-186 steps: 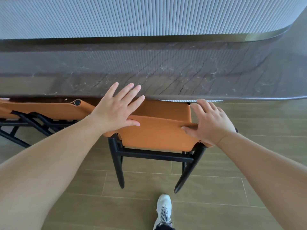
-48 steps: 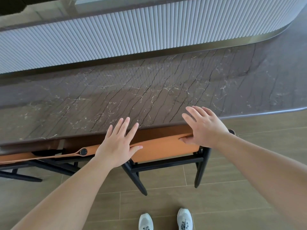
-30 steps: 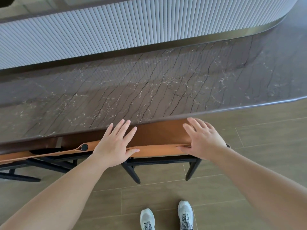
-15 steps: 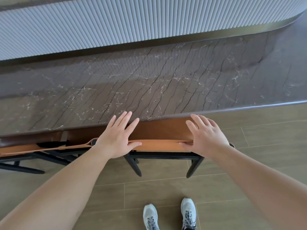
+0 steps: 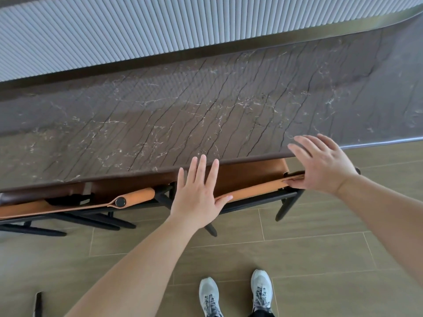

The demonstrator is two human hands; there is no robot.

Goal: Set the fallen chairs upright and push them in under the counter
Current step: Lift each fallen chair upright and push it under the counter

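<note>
An upright chair (image 5: 254,189) with an orange leather back and black frame stands with its seat tucked under the dark marble counter (image 5: 183,115). My left hand (image 5: 199,193) lies flat with straight fingers on the left end of the chair's back, thumb on the leather edge. My right hand (image 5: 320,165) rests with spread fingers on the right end, fingertips over the counter's front edge. A second orange chair (image 5: 75,203) stands to the left, also pushed under the counter.
A ribbed pale wall panel (image 5: 160,26) rises behind the counter. The floor (image 5: 297,259) is tan wood-look tile. My two grey sneakers (image 5: 235,296) stand close behind the chair. A thin dark object (image 5: 37,302) lies at the bottom left.
The chair has slid further under the counter since the earliest frame. Over the last second both hands stay flat on its back and the view has tilted slightly.
</note>
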